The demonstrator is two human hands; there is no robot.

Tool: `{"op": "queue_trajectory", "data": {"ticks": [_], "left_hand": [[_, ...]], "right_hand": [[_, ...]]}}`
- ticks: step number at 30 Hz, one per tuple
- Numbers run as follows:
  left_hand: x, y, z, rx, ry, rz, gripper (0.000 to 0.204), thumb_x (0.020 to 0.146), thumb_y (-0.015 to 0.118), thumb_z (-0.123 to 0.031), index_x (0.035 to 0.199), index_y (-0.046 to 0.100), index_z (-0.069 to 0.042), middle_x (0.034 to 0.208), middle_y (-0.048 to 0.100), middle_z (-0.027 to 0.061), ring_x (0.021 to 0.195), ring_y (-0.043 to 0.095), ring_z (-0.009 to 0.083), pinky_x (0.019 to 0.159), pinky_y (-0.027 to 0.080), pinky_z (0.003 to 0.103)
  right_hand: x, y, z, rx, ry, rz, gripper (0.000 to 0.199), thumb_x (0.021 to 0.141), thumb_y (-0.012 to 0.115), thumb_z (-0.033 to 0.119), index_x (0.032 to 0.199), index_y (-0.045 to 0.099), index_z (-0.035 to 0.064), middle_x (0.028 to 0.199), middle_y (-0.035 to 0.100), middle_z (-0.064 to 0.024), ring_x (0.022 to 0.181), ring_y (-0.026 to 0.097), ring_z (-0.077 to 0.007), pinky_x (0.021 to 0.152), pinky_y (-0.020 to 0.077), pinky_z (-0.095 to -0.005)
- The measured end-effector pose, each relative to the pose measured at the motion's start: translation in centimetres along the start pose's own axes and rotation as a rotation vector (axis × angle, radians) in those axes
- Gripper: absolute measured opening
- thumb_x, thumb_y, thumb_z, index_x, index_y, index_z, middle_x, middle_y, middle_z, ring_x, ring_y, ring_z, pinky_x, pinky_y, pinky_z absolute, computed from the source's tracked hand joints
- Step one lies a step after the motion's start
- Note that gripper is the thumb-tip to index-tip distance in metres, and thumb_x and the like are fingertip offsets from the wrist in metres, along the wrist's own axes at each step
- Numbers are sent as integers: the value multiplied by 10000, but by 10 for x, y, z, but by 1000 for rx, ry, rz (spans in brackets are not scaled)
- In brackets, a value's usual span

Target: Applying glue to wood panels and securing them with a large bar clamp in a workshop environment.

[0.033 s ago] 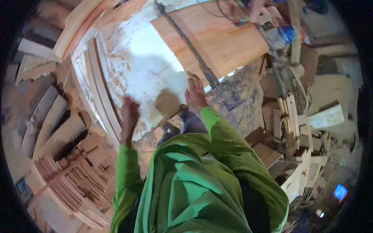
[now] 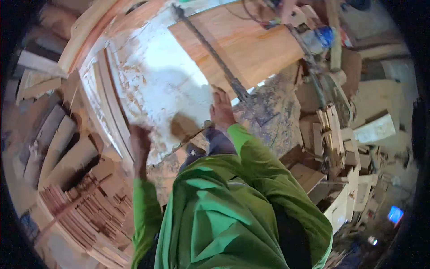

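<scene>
My right hand (image 2: 221, 109) lies with fingers stretched out at the near edge of a white, paint-smeared worktop (image 2: 172, 58), next to the corner of a reddish-brown wood panel (image 2: 255, 47). Nothing shows in its grasp. My left hand (image 2: 140, 144) is beside the near end of long narrow wooden strips (image 2: 109, 89) at the worktop's left edge. Motion blur hides its fingers, so I cannot tell whether it touches the strips. Across the panel runs a long dark metal bar (image 2: 210, 53), its near end close to my right hand.
Stacked thin wood slats (image 2: 83, 217) stand at lower left, below several rolled or log-like pieces (image 2: 71, 161). Offcuts (image 2: 331, 134) crowd the right side. At the far right of the worktop another person's hand (image 2: 289, 9) shows near a blue-and-clear plastic item (image 2: 323, 36).
My left hand has moved left and slightly nearer to me, closer to the wooden strips. My right hand stays by the panel corner; the whole view has shifted a little.
</scene>
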State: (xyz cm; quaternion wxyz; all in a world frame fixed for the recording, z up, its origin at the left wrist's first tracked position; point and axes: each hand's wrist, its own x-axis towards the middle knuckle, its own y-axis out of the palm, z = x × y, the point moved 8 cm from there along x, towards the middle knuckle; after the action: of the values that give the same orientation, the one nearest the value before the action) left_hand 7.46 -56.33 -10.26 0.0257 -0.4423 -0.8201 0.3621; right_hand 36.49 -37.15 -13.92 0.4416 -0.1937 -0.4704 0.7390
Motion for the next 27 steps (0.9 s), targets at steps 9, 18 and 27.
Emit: {"op": "queue_trajectory", "data": {"ticks": [9,18,27], "left_hand": [[-110,-129,313,-554,-47,-391,252,938,611,-233,842,434,-80,642,460,-4,540,463,84,422,313,229],[-70,-117,246,20,45,-336,259,899,617,-254,883,510,-19,679,519,92,621,485,208,590,412,374],[-40,-113,235,60,-63,-178,355,862,650,-321,871,531,14,709,578,133,637,578,252,608,466,390]], "right_hand": [[-95,12,53,112,-70,23,368,806,571,88,1152,512,-21,1214,467,-235,1098,482,-425,925,441,-485],[-152,21,45,221,18,90,264,862,555,99,1093,572,-29,1138,542,-250,983,561,-439,824,495,-508],[-303,108,-148,180,544,516,358,750,594,217,1054,634,34,1020,638,-240,980,618,-394,834,499,-439]]}}
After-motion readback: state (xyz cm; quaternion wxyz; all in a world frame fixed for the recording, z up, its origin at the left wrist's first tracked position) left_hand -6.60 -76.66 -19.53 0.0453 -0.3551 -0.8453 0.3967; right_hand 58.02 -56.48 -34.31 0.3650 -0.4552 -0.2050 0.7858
